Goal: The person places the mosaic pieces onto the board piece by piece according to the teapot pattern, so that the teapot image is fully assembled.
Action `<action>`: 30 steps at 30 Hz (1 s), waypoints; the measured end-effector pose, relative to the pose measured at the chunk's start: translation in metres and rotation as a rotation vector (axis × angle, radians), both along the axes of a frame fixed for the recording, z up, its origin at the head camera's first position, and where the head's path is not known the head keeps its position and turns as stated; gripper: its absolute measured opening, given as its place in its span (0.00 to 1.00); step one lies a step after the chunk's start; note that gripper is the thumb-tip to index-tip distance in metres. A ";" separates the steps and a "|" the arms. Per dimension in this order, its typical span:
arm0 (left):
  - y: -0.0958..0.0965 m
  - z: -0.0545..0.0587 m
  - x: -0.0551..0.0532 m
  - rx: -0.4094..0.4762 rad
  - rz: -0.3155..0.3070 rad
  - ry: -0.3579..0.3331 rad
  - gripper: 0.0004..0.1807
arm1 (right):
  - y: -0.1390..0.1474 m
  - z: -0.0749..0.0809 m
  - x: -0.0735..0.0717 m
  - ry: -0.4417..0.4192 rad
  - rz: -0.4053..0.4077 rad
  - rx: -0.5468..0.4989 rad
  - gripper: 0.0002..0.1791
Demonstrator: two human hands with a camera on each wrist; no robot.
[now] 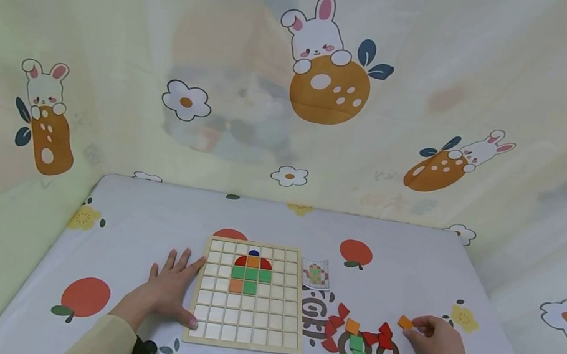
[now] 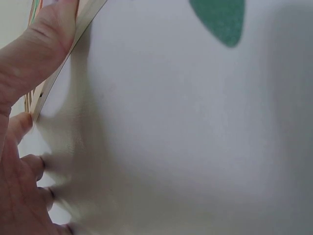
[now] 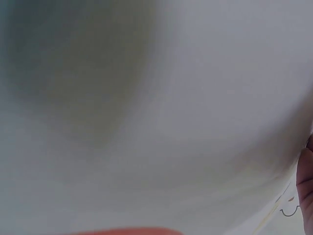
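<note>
The right wrist view shows only a sliver of the right hand (image 1: 433, 341), cut off by the frame's edge, so its grip is hidden there. In the head view its thumb and fingers pinch an orange square tile (image 1: 405, 322) at one corner, partly covering it, near the loose pieces right of the board.

The left hand (image 1: 171, 289) lies spread, thumb and index finger against the left rim of the gridded board (image 1: 242, 346); the left wrist view crops both hand and board. The hands are well apart.

The board has a pale, wood-like frame and shallow square cells. Flat pieces fill some: a small blue one, rounded red ones, orange and green squares. A small picture card (image 1: 316, 274) beside it has fine print too small to read. Loose red pieces (image 1: 343, 310), some curved-edged, and green squares (image 1: 356, 343) partly cover dark lettering on the tabletop (image 1: 152, 211), whose smooth, pale covering bears printed fruit and flowers.
</note>
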State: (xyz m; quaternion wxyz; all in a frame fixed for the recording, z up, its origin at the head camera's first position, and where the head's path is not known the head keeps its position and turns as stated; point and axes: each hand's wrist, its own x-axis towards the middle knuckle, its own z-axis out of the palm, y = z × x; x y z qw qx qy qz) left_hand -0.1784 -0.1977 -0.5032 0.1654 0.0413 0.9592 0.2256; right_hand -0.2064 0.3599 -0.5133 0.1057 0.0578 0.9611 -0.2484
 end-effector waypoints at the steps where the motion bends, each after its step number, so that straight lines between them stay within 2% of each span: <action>1: 0.000 -0.001 0.000 -0.001 -0.001 0.001 0.73 | 0.000 0.000 0.000 0.000 -0.003 -0.004 0.22; 6: -0.001 -0.004 0.000 -0.006 0.001 -0.003 0.73 | -0.006 0.004 0.001 0.032 -0.005 -0.029 0.24; 11: -0.002 -0.004 0.000 -0.007 0.006 -0.002 0.73 | -0.024 0.011 -0.001 0.082 0.027 -0.063 0.23; 18: -0.002 -0.001 0.002 0.000 0.007 -0.001 0.73 | -0.071 0.023 -0.005 0.083 0.065 -0.149 0.22; 25: -0.002 -0.001 0.002 0.001 0.007 0.000 0.73 | -0.123 0.021 -0.014 0.132 0.140 -0.181 0.17; 30: -0.001 -0.002 0.001 -0.001 0.010 -0.006 0.73 | -0.155 0.020 -0.021 0.127 0.178 -0.216 0.15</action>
